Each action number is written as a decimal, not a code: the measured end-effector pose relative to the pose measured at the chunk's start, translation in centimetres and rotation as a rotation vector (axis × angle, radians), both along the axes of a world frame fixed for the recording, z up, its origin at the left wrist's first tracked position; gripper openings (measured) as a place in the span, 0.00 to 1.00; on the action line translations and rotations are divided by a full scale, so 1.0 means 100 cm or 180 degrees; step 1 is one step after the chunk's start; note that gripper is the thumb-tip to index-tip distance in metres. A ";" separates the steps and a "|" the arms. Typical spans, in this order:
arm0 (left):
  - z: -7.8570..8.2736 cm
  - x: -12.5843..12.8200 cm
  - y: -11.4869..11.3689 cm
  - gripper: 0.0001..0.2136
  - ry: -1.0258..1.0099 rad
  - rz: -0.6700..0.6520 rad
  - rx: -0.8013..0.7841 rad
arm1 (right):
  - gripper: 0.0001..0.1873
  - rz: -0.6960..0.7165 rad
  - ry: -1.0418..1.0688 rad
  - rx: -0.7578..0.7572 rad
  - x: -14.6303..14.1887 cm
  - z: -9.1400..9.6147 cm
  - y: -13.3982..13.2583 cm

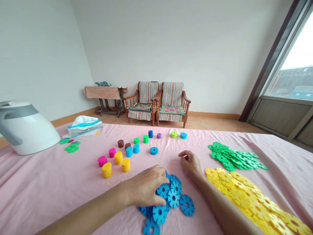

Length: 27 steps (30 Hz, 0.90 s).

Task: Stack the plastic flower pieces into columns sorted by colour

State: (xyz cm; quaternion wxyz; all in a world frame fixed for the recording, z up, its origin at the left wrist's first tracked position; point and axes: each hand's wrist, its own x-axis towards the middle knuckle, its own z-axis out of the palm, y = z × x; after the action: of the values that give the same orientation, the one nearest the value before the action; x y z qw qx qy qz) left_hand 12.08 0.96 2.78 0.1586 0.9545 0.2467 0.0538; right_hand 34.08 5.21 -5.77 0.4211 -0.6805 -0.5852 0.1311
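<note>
My left hand (pixel 146 187) rests with curled fingers on a pile of flat blue notched discs (pixel 168 199) near the front of a table covered in pink cloth (pixel 49 189). Whether it grips a disc is hidden. My right hand (pixel 190 163) lies just beyond the pile, fingers pinched together; what they hold is too small to make out. Small stacks of discs stand further back: yellow (pixel 107 170), pink (pixel 102 161), blue (pixel 129 151), brown (pixel 120 143), green (pixel 146 139) and others. A single blue disc (pixel 154 150) lies alone.
Loose green discs (pixel 232 158) and a long spread of yellow discs (pixel 254 195) lie at the right. A white kettle (pixel 24 129), a tissue pack (pixel 84 126) and a few green discs (pixel 70 147) are at the left. Two armchairs (pixel 156 102) stand by the far wall.
</note>
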 end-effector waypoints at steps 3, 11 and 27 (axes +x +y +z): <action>0.002 0.001 -0.001 0.09 0.0069 -0.0054 0.0058 | 0.12 0.0025 0.0012 0.0024 0.001 -0.002 0.001; 0.016 -0.001 0.026 0.10 -0.0095 0.0264 0.0301 | 0.12 0.0035 -0.0039 0.0006 0.001 -0.003 0.002; -0.018 -0.005 0.142 0.10 0.0007 0.1341 0.0456 | 0.12 0.0042 -0.0007 0.0059 0.000 -0.002 0.002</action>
State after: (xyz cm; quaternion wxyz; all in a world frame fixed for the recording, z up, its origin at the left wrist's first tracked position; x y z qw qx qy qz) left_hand 11.59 15.15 0.98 0.0754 0.8907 0.4364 0.1021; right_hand 34.10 5.36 -5.97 0.4258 -0.6728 -0.5913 0.1277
